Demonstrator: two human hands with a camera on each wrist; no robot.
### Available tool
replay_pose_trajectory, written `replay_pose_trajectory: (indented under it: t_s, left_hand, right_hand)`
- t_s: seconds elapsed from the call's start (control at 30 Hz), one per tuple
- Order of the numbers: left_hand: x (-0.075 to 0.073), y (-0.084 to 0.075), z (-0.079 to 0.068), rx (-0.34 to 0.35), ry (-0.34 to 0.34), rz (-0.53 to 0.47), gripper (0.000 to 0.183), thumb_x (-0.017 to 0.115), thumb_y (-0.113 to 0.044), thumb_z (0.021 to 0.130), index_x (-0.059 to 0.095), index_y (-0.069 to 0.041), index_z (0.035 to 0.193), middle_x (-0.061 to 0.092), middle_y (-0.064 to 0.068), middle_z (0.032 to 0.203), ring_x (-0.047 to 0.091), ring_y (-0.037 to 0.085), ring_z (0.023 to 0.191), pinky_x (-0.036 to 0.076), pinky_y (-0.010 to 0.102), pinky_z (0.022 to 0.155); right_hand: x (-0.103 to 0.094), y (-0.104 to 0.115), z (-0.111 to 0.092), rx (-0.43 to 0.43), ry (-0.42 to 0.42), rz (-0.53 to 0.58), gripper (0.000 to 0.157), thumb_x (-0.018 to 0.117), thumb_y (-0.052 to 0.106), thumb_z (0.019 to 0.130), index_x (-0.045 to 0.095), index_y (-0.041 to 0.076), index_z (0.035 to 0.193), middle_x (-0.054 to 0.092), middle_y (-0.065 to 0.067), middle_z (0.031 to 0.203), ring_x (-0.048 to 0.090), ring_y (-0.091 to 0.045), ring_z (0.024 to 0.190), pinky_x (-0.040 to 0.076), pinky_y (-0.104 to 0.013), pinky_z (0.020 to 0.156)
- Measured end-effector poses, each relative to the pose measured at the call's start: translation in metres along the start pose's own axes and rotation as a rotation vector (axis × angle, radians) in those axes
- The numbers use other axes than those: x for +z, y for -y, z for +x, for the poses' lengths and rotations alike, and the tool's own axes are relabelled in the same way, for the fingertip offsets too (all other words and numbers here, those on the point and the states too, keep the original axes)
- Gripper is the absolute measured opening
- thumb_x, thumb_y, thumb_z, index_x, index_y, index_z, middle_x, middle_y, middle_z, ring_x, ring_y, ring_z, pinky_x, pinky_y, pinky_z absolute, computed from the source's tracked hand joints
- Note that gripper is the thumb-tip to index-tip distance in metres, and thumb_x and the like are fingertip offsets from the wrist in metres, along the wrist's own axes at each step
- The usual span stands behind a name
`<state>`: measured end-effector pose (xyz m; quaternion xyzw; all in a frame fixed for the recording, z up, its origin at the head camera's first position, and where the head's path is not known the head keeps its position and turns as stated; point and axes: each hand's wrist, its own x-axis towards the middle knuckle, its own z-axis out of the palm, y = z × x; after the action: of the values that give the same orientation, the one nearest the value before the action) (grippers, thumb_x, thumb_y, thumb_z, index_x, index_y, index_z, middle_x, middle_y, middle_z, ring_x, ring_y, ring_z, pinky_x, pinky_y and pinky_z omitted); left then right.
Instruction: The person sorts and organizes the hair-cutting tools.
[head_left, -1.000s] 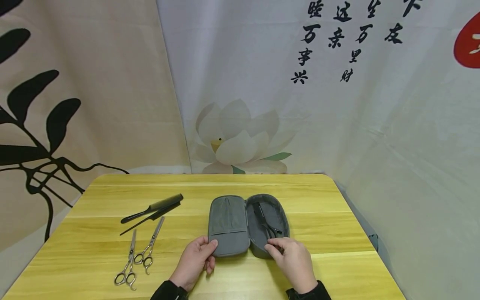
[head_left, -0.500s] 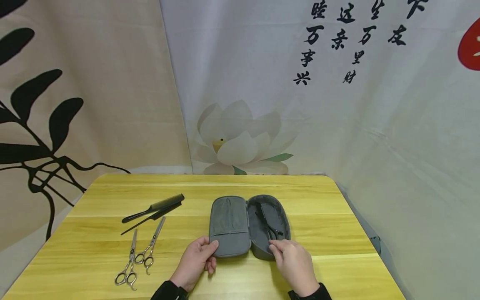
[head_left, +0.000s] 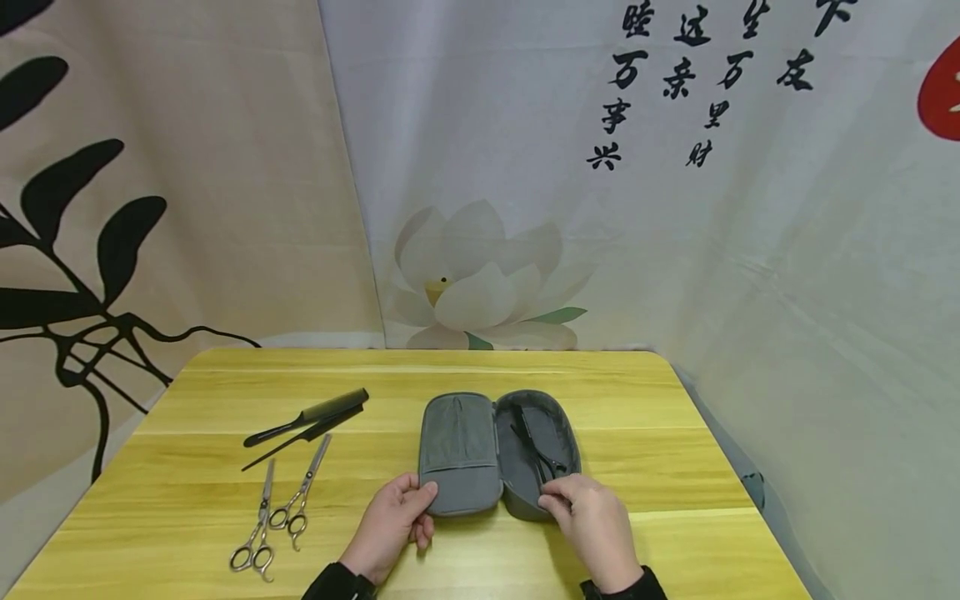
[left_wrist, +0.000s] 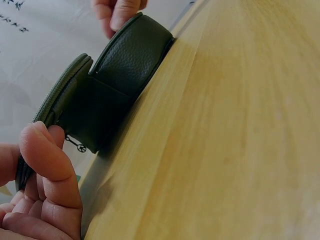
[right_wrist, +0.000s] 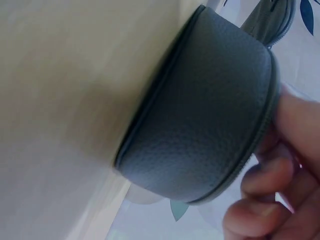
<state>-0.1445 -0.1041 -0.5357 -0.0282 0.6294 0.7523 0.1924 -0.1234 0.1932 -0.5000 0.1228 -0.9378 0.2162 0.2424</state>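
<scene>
An unzipped grey case [head_left: 457,450] lies spread on the wooden table, pocketed half on the left, deeper tray half on the right. My left hand [head_left: 390,517] pinches the pocketed half's near-left corner; the left wrist view shows thumb and fingers [left_wrist: 55,155] on its edge. Inside the tray half are black scissors [head_left: 538,446] and a slim black piece beside them. My right hand [head_left: 588,525] has bent fingers at the tray's near rim, right at the scissors' handle end. Its thumb and index tips dip behind the rim in the right wrist view, and I cannot tell what they hold.
Two dark combs [head_left: 315,417] lie at the left, one overlapping the other. Below them are two pairs of silver scissors, one pair [head_left: 258,525] nearer me and one [head_left: 300,487] farther. A printed cloth backdrop [head_left: 480,167] hangs behind the table.
My right fingers have shifted slightly to the right along the tray's near rim. The left hand keeps its hold on the case, and the view has drifted a little.
</scene>
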Motion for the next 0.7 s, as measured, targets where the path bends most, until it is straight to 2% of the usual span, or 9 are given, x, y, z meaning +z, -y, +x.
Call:
replay_pose_trajectory:
  t_s: [0.1, 0.17, 0.3, 0.53, 0.7]
  left_hand:
    - [-0.0001, 0.0004, 0.0001, 0.000, 0.000, -0.003, 0.028, 0.063, -0.029, 0.110, 0.045, -0.009, 0.103, 0.063, 0.000, 0.069, 0.059, 0.011, 0.061, 0.056, 0.027, 0.054]
    - [0.0000, 0.0003, 0.0002, 0.000, 0.001, -0.005, 0.028, 0.063, -0.028, 0.110, 0.045, -0.009, 0.103, 0.063, -0.001, 0.069, 0.060, 0.011, 0.061, 0.056, 0.027, 0.054]
    - [0.0007, 0.0000, 0.0002, -0.001, 0.001, -0.015, 0.028, 0.064, -0.028, 0.109, 0.046, -0.008, 0.104, 0.063, -0.001, 0.070, 0.060, 0.011, 0.060, 0.056, 0.027, 0.054]
    - [0.0014, -0.0004, -0.0003, -0.005, 0.001, -0.013, 0.028, 0.065, -0.029, 0.109, 0.048, -0.008, 0.105, 0.064, -0.001, 0.069, 0.061, 0.011, 0.059, 0.056, 0.026, 0.053]
    - [0.0018, -0.0002, -0.0005, 0.000, 0.000, -0.016, 0.028, 0.065, -0.029, 0.109, 0.048, -0.008, 0.105, 0.064, -0.002, 0.069, 0.062, 0.010, 0.059, 0.056, 0.026, 0.053]
  right_hand:
    - [0.0036, -0.0021, -0.0005, -0.126, -0.034, 0.001, 0.017, 0.096, 0.016, 0.076, 0.083, 0.022, 0.085, 0.076, 0.010, 0.083, 0.070, -0.007, 0.075, 0.058, -0.022, 0.067]
    - [0.0052, -0.0030, -0.0009, -0.159, -0.034, 0.013, 0.015, 0.096, 0.019, 0.079, 0.081, 0.024, 0.082, 0.073, 0.013, 0.080, 0.066, -0.004, 0.075, 0.057, -0.021, 0.067]
    - [0.0061, -0.0033, -0.0013, -0.163, -0.012, 0.017, 0.017, 0.095, 0.026, 0.080, 0.079, 0.026, 0.075, 0.070, 0.017, 0.077, 0.064, -0.001, 0.074, 0.055, -0.022, 0.068]
    - [0.0040, -0.0021, -0.0009, -0.189, 0.022, -0.009, 0.015, 0.095, 0.029, 0.080, 0.081, 0.024, 0.075, 0.071, 0.015, 0.074, 0.064, 0.002, 0.071, 0.050, -0.025, 0.069]
    - [0.0010, 0.0015, -0.0007, -0.158, 0.080, -0.035, 0.016, 0.092, 0.032, 0.083, 0.082, 0.022, 0.074, 0.072, 0.014, 0.072, 0.065, 0.002, 0.070, 0.046, -0.027, 0.071]
